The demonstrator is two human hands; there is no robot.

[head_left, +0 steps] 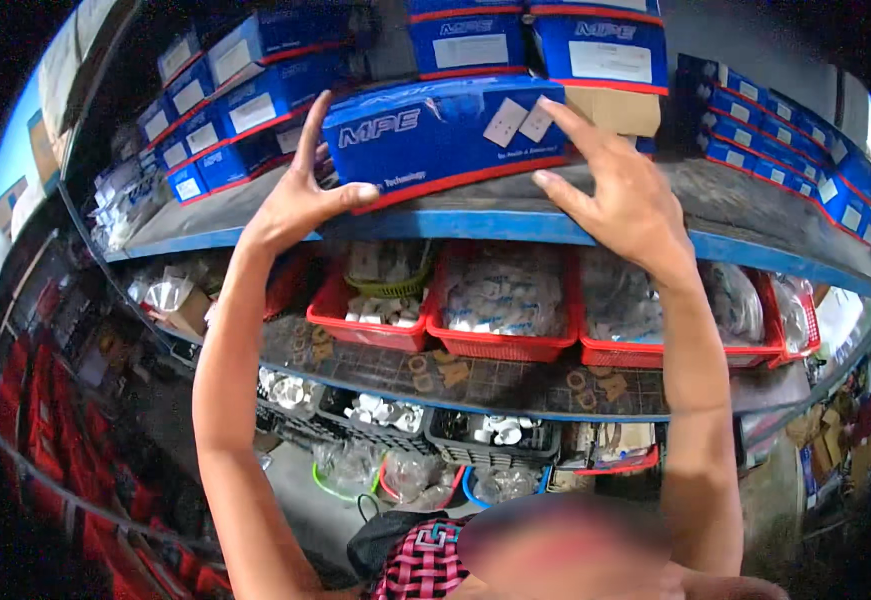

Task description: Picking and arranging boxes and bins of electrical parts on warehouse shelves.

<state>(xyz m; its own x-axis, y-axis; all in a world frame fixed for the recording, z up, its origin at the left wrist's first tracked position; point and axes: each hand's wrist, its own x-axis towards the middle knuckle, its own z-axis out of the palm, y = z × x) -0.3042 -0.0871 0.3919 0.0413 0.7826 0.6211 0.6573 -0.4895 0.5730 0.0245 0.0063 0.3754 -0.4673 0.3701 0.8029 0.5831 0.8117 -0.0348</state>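
A long blue cardboard carton (pixel 443 139) with a red lower edge and MPE branding lies slightly askew at the front of the upper shelf (pixel 473 225). White wall plates are pictured on its front. My left hand (pixel 296 191) grips the carton's left end, index finger upright beside it and thumb at the lower front edge. At the right end is my right hand (pixel 623 187), its index fingertip on the front near the upper corner and its thumb by the lower edge. The remaining fingers of both hands are mostly hidden.
Stacked blue cartons stand behind (pixel 469 45), to the left (pixel 255 105) and to the right (pixel 773 142). Red plastic baskets (pixel 506 341) of bagged parts fill the shelf below. Lower still are black crates (pixel 491 450) with white fittings. A blue metal edge (pixel 435 225) fronts the upper shelf.
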